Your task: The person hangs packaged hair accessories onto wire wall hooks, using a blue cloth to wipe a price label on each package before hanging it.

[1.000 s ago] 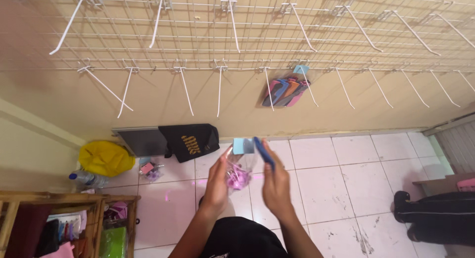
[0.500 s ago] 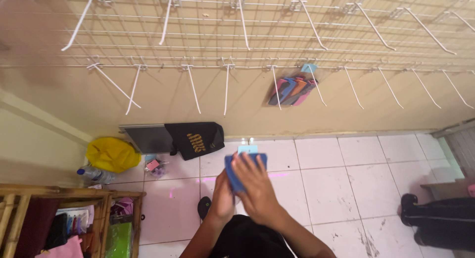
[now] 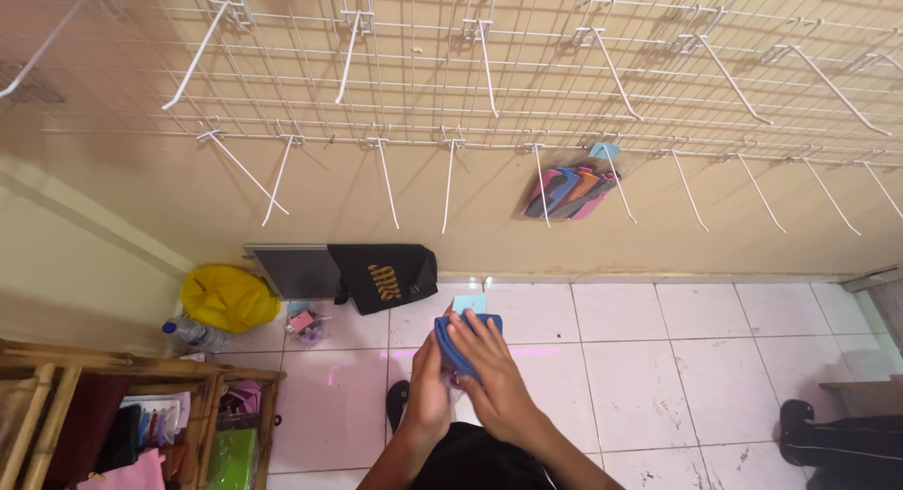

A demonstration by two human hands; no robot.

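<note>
My left hand (image 3: 428, 391) and my right hand (image 3: 494, 377) are pressed together around a small packet (image 3: 464, 335). It shows a dark blue flat piece with a light blue card tab at its top. My right hand's fingers lie across the blue piece, and my left hand holds it from the left side. Higher up, a packet of several coloured flat items (image 3: 572, 189) hangs from a white hook on the wire grid wall panel (image 3: 470, 67). Most other hooks hang bare.
On the white tiled floor (image 3: 658, 358) against the wall lie a black bag (image 3: 384, 272), a dark board (image 3: 296, 269), a yellow bag (image 3: 224, 297), a water bottle (image 3: 196, 336) and small packets (image 3: 303, 323). A bamboo shelf (image 3: 141, 424) stands lower left. Another person's dark leg and shoe (image 3: 828, 438) sit lower right.
My hands were apart, left on a clear pouch of pink items and right on the blue piece. They have come together around the blue piece. The view tilted up slightly.
</note>
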